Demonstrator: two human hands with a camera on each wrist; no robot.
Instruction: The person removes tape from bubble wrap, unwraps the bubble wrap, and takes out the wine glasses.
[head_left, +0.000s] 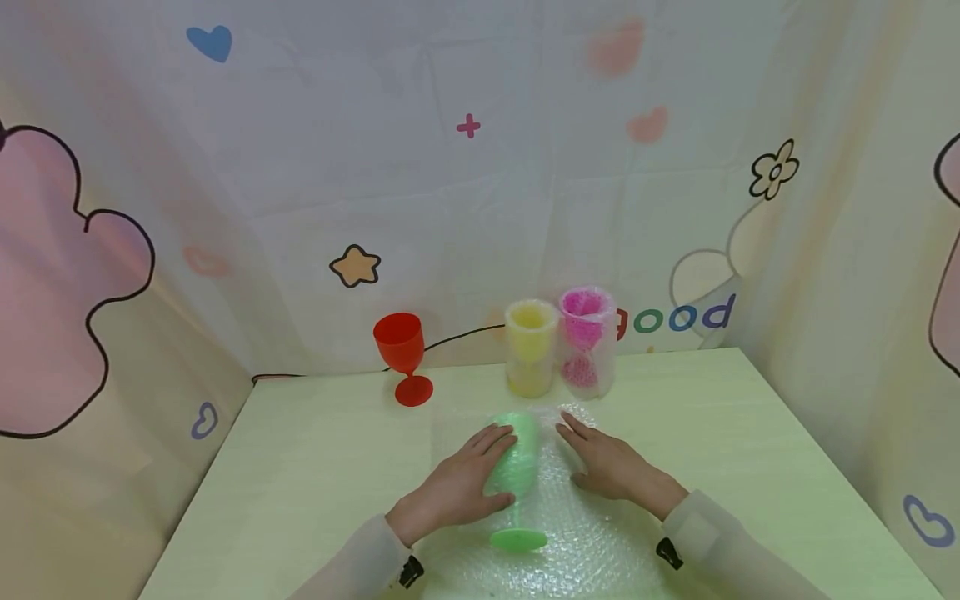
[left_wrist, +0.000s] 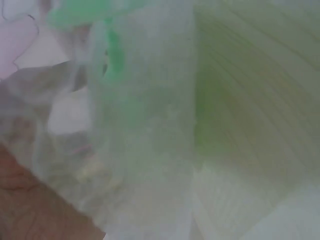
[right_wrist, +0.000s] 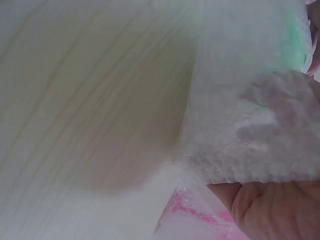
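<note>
A green goblet [head_left: 517,467] lies on its side on a sheet of bubble wrap [head_left: 555,533], its round foot towards me and its bowl under the clear wrap. Over the left side of the bowl rests my left hand [head_left: 465,483], fingers extended, thumb near the stem. My right hand [head_left: 611,462] touches the sheet just right of the goblet, its fingers fairly straight and spread. In the left wrist view the green foot [left_wrist: 85,11] shows above blurred wrap. The right wrist view has bubble wrap [right_wrist: 240,135] across the fingers, partly hiding them.
Behind the sheet stand a red goblet [head_left: 400,343], a wrapped yellow goblet [head_left: 531,346] and a wrapped pink goblet [head_left: 588,337]. They stand along the back of the pale wooden table [head_left: 300,467], near a printed curtain [head_left: 420,183].
</note>
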